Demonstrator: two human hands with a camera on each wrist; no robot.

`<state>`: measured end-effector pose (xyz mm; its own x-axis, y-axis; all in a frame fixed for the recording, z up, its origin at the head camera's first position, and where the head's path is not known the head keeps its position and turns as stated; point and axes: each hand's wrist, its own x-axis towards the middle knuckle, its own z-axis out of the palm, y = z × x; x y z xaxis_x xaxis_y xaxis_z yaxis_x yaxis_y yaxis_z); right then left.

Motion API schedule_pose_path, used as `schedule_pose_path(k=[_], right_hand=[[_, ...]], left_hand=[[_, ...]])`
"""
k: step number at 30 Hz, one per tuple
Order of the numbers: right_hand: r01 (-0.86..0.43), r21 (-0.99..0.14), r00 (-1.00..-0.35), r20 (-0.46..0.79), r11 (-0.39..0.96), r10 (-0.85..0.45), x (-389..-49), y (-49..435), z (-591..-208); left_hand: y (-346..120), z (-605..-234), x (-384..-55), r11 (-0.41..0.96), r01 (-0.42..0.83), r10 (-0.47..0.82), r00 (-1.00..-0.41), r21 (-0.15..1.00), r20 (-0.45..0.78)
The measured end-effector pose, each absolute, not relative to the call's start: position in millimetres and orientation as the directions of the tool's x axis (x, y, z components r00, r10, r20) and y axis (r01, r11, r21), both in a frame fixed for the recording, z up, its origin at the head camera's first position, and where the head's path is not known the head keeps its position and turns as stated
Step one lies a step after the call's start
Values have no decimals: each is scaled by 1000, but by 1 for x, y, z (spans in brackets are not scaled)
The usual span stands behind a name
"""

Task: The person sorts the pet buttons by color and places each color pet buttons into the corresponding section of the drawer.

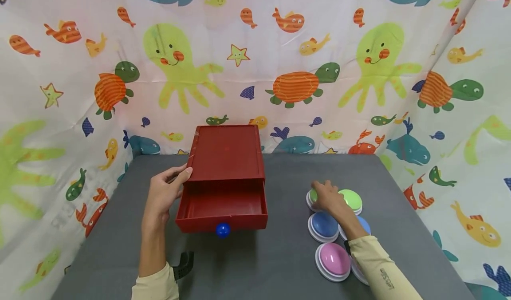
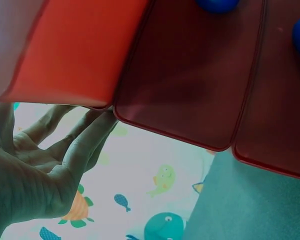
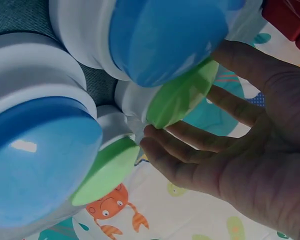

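Note:
A dark red drawer cabinet (image 1: 225, 151) stands left of the middle of the table, its top drawer (image 1: 223, 202) pulled out and bare inside. My left hand (image 1: 167, 191) touches the cabinet's left side near the front corner; in the left wrist view its fingers (image 2: 85, 140) reach along that side, fairly straight. Over on the right, my right hand (image 1: 329, 198) holds the left one of two green-topped push lights (image 1: 312, 196), thumb and fingers spread about its dome. Within the right wrist view, a blue dome partly hides that green push light (image 3: 182, 97) and the thumb's tip.
Beside the right hand lie the other green push light (image 1: 352, 199), two blue ones (image 1: 324, 224) and a pink one (image 1: 334, 259), with another mostly hidden by the sleeve. Blue knobs (image 1: 222, 230) stick out from the drawers. A cloth with sea animals (image 1: 239, 109) surrounds the grey table (image 1: 287, 264).

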<state>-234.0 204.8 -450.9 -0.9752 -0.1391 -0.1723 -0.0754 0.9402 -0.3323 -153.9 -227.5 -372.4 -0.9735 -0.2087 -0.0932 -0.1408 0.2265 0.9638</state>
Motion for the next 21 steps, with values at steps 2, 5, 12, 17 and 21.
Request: schedule_pose_path(k=[2,5,12,17,21], right_hand=[[-75,-337,-975,-171,938,-139,-233,206,-454],[-78,-346,-976,-165,935,-142,-233,207,-456],[-69,-351,-971,-191,934,-144,-234,207,-456],[-81,-350,-969,-190,933,-155,-237,207,-459],[-83,-353,-965,-206,932,-163,-239,208,-460]], left_hand=[[-226,-374,-153,223,-144,-220,-971,964,-94],[-225,-375,-153,224,-140,-222,-971,965,-89],[-226,-375,-154,215,-143,-211,-973,966,-97],[-226,-376,-154,211,-137,-217,-972,968,-90],[-225,-375,-154,218,-146,-220,-971,965,-97]])
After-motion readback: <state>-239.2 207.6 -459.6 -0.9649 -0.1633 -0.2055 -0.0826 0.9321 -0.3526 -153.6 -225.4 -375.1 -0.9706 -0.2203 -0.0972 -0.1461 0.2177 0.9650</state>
